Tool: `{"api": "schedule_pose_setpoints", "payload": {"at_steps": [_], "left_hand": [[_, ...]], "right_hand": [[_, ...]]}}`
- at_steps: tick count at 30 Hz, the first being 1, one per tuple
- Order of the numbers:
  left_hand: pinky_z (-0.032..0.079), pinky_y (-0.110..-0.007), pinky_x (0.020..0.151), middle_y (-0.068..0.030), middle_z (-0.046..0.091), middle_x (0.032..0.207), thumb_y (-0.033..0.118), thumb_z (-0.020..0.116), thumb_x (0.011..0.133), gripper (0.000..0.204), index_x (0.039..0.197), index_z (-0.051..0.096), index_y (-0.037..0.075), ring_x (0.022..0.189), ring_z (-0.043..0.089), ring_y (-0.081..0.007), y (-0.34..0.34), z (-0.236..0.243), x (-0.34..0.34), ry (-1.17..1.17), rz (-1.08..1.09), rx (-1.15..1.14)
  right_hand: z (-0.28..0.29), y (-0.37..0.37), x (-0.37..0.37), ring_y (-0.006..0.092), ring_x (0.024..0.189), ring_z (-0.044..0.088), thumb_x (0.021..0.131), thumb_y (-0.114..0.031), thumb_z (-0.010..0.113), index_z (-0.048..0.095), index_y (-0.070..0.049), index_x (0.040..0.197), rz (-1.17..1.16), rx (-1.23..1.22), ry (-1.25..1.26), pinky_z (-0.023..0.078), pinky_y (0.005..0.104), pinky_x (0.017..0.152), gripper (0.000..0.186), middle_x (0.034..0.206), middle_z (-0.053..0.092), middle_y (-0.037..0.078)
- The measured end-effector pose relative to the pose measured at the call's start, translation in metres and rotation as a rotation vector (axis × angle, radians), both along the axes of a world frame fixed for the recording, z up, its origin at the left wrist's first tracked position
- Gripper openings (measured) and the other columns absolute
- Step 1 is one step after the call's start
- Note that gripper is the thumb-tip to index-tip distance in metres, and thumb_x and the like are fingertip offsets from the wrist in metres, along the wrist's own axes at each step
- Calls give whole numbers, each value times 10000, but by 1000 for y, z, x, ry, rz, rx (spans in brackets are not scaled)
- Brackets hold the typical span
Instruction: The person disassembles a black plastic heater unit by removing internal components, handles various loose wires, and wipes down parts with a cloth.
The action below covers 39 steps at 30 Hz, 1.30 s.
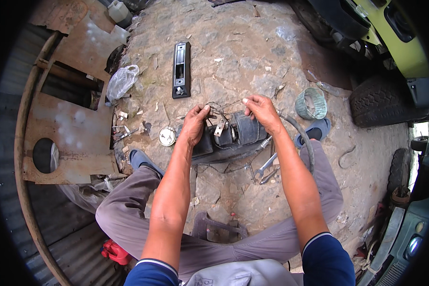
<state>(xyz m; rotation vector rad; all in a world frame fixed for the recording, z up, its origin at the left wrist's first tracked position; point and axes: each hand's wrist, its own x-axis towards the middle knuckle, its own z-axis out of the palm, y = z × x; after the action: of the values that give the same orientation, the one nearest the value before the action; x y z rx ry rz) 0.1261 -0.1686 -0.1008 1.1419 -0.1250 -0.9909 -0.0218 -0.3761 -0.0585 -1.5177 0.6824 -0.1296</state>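
Note:
A black blower-like unit [250,129] with rounded housings and a metal bracket [219,126] lies on the ground between my feet. Over its far edge, my left hand [194,123] pinches a thin dark wire [218,107] between thumb and fingers. My right hand [263,113] is closed in a pinch at the wire's other side, above the right housing. The wire spans the gap between both hands; its exact ends are too small to make out. A grey hose [304,136] curves from the unit's right side past my right forearm.
Wrenches [267,164] lie near my right forearm. A round tin [167,136] sits left of the unit, a long black panel [180,71] beyond it. A greenish bucket [311,103] stands by my right foot. Rusty sheet metal [76,128] borders the left; a tyre [383,102] the right.

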Motion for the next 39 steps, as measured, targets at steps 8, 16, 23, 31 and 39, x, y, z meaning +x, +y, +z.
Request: {"api": "schedule_pose_setpoints", "payload": {"at_steps": [8,16,23,31,39], "left_hand": [[442,-261,800,-12,656,873,232,676,966,200,1010,649,38,835,583,-109,-2,-5,2,-217,-53,181],[462,-254,775,-37,682,881,214,680,961,216,1038,657,13,813,599,-107,-3,2,1,-186,-44,196],[493,-265,805,-61,700,913,174,681,957,206,1054,650,-5,842,635,-124,1,-2,2,-115,-10,152],[497,-267,809,-68,703,927,142,688,946,185,1053,660,-7,858,644,-132,-2,-2,2,-132,-16,128],[505,-275,793,-54,707,925,150,706,930,203,1037,687,-22,849,643,-126,0,-9,4,-176,-38,140]], "right_hand": [[26,-4,24,82,712,617,976,-243,639,668,-5,1025,-120,-61,-172,459,246,604,245,763,671,21],[8,-14,30,165,748,657,939,-208,650,674,-3,967,-173,-263,-45,489,318,643,208,788,701,73],[1,38,20,315,1009,557,860,-115,641,653,-21,920,-139,-988,-89,447,420,888,112,969,604,158],[-13,89,21,338,998,530,799,-133,728,683,-46,997,33,-1079,-186,455,446,880,221,976,570,138],[-28,90,33,342,1001,540,825,-187,700,695,-60,924,-22,-972,-111,452,445,896,161,984,588,147]]}}
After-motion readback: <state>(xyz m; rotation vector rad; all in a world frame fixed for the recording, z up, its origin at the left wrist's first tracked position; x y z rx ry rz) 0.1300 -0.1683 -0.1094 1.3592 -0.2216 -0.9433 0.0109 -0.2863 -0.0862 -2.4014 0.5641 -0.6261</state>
